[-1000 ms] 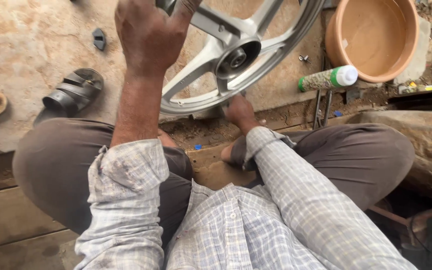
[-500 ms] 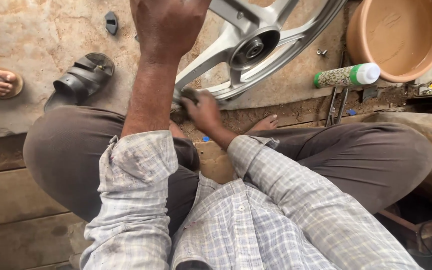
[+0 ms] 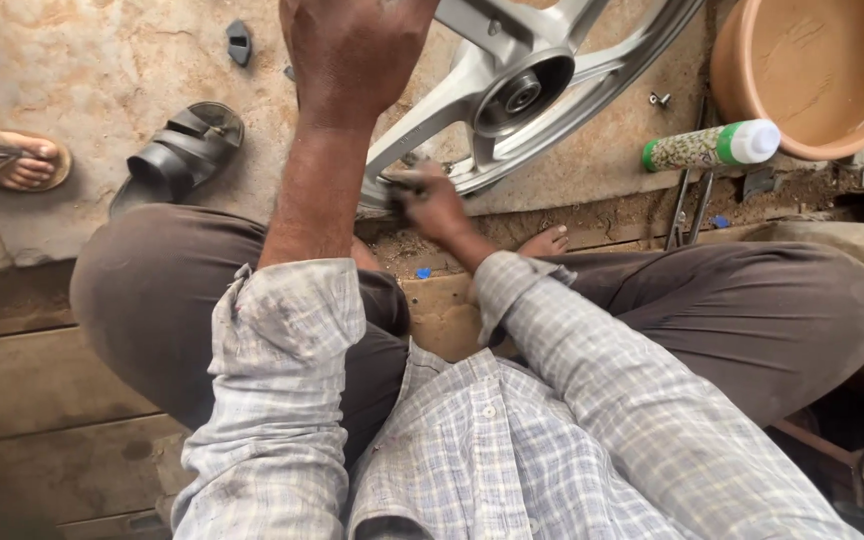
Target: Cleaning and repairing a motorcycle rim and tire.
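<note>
**Silver alloy wheel, both hands on it**

Silver spoked wheel (image 3: 512,95) stands tilted on the concrete floor (image 3: 102,70), top part cut off by the frame edge. I see the hub near centre of the spokes, rim running down-left to where it meets the ground just ahead of my knees.

Left hand (image 3: 352,50): raised high, close to the lens, back of the hand toward me. It sits at the upper left of the wheel. Fingers are curled over and hidden, so I can't tell whether they're closed on the rim or just resting against it.

Right hand (image 3: 432,200): low, at the bottom rim of the wheel. Fingers closed around a small dark wad (image 3: 400,192), looks like a rag or scrub pad, pressed against the rim. Blurred, can't tell which.

Body: seated, knees spread, dark trousers, checked shirt with the left sleeve rolled to the elbow. Bare toes of one foot (image 3: 544,240) show just right of the right wrist.

Around:
- green spray can with white cap (image 3: 712,146) lying on its side, right of the wheel
- terracotta-coloured basin (image 3: 812,70) at top right, just beyond the can
- metal tool (image 3: 687,205) lying below the can, near the edge of the slab
- small bolt (image 3: 660,99) on the floor between wheel and basin
- black sandal (image 3: 177,155) left of the wheel, unworn
- another person's sandalled foot (image 3: 7,158) at the far left edge
- small dark plastic piece (image 3: 239,42) on the floor at top left
</note>
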